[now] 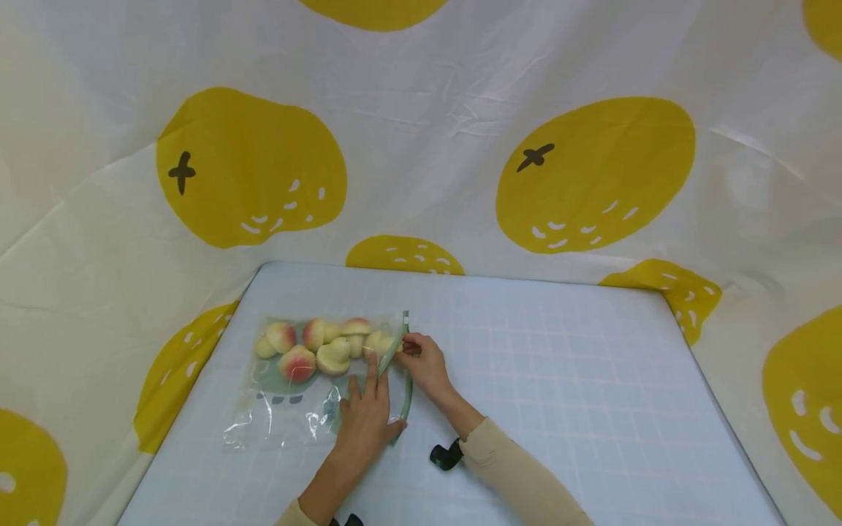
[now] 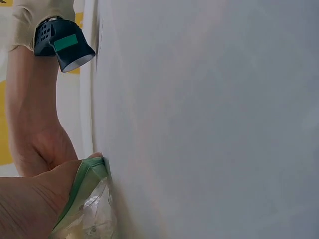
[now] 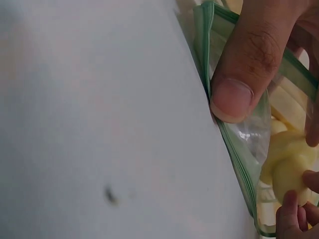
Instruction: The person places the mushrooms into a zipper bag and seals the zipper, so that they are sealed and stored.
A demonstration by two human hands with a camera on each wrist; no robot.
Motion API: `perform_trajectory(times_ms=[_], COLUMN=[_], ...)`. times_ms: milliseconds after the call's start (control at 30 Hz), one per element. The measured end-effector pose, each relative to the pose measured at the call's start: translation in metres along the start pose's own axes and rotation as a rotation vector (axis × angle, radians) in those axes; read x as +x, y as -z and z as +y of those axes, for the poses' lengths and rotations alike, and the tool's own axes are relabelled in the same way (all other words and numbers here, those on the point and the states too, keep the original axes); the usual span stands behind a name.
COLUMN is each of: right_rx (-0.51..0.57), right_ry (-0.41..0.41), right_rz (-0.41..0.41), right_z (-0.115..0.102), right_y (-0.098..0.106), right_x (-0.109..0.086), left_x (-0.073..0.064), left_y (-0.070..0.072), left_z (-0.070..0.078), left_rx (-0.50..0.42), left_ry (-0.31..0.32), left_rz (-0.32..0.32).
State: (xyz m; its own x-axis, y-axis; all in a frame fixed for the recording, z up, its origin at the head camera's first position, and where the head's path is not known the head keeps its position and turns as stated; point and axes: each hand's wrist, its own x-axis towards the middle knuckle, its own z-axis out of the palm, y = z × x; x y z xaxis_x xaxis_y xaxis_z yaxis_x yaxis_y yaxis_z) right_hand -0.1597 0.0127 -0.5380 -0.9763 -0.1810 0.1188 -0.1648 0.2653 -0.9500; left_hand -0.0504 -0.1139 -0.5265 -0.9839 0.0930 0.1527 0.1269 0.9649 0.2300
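Note:
A clear zip bag with a green-edged mouth lies flat, its mouth towards the right. Several cream mushroom-shaped pieces, some with red-tinged caps, lie inside its far half. At the mouth my right hand pinches a pale yellow mushroom-shaped piece with its fingertips, seen through the gap in the right wrist view. My left hand rests on the bag near the mouth with fingers extended. Its thumb is spread apart and presses the green lip.
Under everything is a pale checked tabletop. A white cloth with yellow fruit prints hangs behind and along the sides. A black camera sits at the right wrist, close by the left thumb.

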Motion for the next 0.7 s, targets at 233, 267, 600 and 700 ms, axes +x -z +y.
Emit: perform_trajectory(times_ms=[233, 267, 600, 700], right_rx=[0.095, 0.120, 0.450, 0.487], right_ry=[-0.039, -0.039, -0.139, -0.173], right_rz=[0.012, 0.011, -0.103, -0.116], right_z=[-0.001, -0.001, -0.008, -0.007], right_y=[-0.008, -0.009, -0.021, -0.025], right_x=[-0.002, -0.002, 0.003, 0.004], left_x=[-0.001, -0.001, -0.003, -0.003], left_y=[0.001, 0.002, 0.000, -0.001], left_z=[-0.001, -0.002, -0.002, -0.003], left_rx=[-0.011, -0.009, -0.015, -0.019], left_ry=[0.005, 0.006, -0.008, -0.005], left_rz=[-0.002, -0.004, 0.025, 0.022])
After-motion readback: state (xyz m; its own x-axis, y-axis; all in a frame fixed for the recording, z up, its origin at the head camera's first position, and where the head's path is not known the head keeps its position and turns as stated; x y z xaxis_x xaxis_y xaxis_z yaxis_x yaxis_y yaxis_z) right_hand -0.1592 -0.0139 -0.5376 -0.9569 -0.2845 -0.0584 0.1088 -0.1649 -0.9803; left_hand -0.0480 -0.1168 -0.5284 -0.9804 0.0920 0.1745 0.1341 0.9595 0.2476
